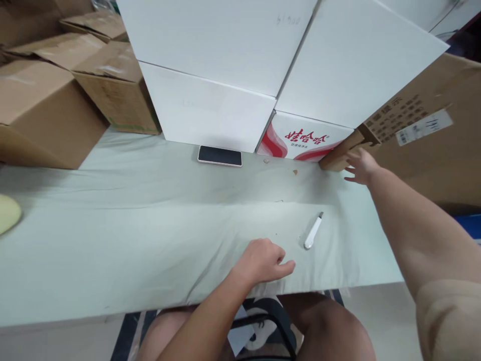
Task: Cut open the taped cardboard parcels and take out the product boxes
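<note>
My left hand (263, 260) is near the front edge of the cloth-covered table, fingers curled into a loose fist and thumb sticking out. Nothing shows in it. To its right lies a white utility knife (313, 231) with a short bit of blade out. My right hand (361, 166) reaches to the back right, fingers apart, beside a narrow brown cardboard box (334, 156). Its fingertips overlap that box in the view; whether they touch it I cannot tell. The narrow box stands between a white and red printed carton (300, 138) and a large brown carton (432, 140).
White boxes (210, 105) are stacked along the back. A phone (220, 156) lies in front of them on the pale green tablecloth (131, 235). Several brown cartons (41, 115) fill the back left. A yellow object (8, 213) shows at the left edge.
</note>
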